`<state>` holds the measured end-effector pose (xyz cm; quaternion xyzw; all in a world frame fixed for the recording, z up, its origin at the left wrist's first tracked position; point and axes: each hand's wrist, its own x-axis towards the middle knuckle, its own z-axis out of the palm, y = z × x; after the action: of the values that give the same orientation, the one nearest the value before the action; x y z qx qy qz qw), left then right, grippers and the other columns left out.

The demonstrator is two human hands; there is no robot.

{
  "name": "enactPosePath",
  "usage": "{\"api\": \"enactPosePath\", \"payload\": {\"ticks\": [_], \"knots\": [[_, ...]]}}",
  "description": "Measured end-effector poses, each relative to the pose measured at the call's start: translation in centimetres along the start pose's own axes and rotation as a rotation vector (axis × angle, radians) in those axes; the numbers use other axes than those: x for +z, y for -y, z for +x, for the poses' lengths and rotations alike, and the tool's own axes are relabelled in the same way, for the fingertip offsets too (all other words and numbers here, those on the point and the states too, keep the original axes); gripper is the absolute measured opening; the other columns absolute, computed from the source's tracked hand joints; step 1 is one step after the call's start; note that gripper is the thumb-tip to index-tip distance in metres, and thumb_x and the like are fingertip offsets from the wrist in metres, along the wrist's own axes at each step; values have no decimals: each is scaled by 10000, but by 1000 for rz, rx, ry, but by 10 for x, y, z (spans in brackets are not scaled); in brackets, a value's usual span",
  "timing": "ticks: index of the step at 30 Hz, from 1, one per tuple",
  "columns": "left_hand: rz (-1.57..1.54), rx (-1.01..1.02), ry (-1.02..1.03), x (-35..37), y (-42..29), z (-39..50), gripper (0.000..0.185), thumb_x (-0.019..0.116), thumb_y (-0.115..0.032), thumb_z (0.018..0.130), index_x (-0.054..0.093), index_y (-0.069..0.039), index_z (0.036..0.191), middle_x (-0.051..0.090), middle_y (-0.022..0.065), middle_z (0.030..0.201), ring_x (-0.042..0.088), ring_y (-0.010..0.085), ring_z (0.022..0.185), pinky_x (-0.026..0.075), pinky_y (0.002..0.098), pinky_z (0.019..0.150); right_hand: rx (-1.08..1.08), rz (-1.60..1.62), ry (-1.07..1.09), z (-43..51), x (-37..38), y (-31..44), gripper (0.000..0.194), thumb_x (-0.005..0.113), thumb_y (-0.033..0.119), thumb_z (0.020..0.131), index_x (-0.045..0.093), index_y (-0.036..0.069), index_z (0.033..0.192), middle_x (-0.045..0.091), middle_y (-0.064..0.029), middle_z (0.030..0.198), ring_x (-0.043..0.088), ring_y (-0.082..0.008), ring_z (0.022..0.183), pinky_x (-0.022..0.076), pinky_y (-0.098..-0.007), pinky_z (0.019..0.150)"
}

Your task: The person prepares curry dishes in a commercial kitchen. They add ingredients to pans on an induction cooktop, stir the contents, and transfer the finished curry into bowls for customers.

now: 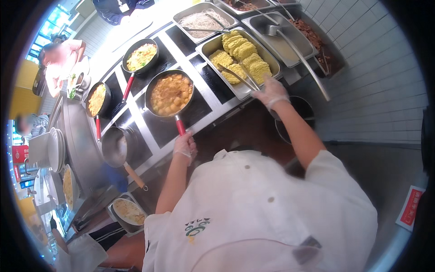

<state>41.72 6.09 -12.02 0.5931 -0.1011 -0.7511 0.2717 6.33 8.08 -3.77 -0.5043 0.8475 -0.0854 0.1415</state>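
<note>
My left hand (184, 147), in a clear plastic glove, is closed around the red handle of a frying pan (180, 125) on the black cooktop. The pan holds a brownish stew with round pieces (171, 97). My gloved right hand (272, 91) is at the near right edge of a steel tray (217, 76), holding the handle end of metal tongs (239, 78). The tongs' arms reach over blocks of dried yellow noodles (251, 64) in that tray; whether they touch a block, I cannot tell.
Beyond are two red-handled pans of food (142, 57), (97, 100) and a wooden-handled wok (115, 147). Steel trays hold white noodles (204, 22), pale liquid with a ladle (289, 51) and brown food (307, 34). People stand across the counter; a person's arm is at lower left.
</note>
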Motion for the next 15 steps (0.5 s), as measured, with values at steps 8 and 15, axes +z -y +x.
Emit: {"api": "enactPosePath", "payload": {"ticks": [8,15], "knots": [[44,106,87,-3,-3,23,252,650,-246,911,441,-177,789,399,-29,523,378,113,367,280,273,320,-9,-143,188,52,18,5,404,586,364,883,679,-3,1024,654,-238,1111,623,-386,1076,500,-444,919],[4,97,115,-17,-5,22,235,664,-300,904,465,-191,846,445,-33,582,429,98,428,306,271,363,-30,44,-13,23,-33,5,502,603,435,827,671,1,1070,651,-262,1077,614,-421,1026,478,-464,886]]}}
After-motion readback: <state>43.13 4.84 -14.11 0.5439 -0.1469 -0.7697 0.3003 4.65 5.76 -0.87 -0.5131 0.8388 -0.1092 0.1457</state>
